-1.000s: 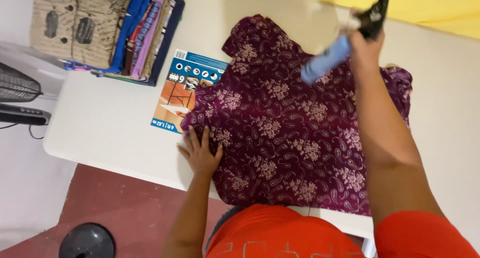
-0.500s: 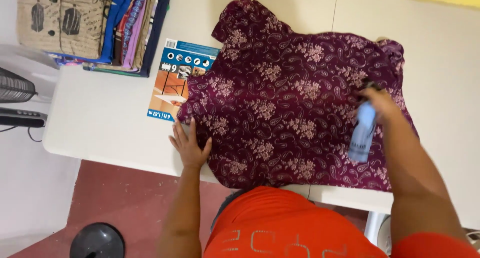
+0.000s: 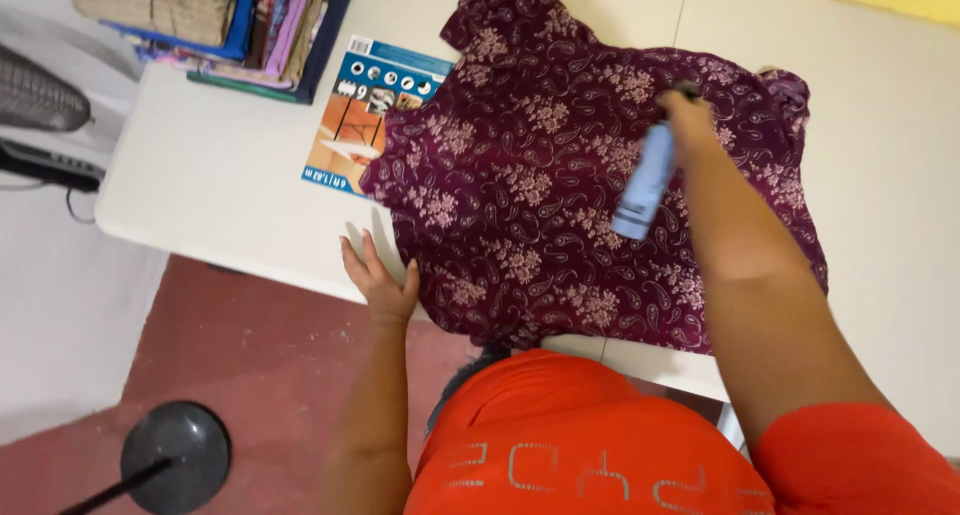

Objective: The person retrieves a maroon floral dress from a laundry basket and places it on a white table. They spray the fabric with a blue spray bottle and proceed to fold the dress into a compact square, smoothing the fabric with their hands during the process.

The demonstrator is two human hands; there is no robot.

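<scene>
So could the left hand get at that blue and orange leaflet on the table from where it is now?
Probably yes. The left hand lies flat on the white table at the garment's edge, and only bare tabletop lies between it and the leaflet. Nothing covers the leaflet's near side.

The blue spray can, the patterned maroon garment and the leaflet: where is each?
blue spray can point(image 3: 640, 187): head view, middle of its body.
maroon garment point(image 3: 520, 175): head view, centre of the cloth.
leaflet point(image 3: 352, 133): head view, its printed cover.
</scene>
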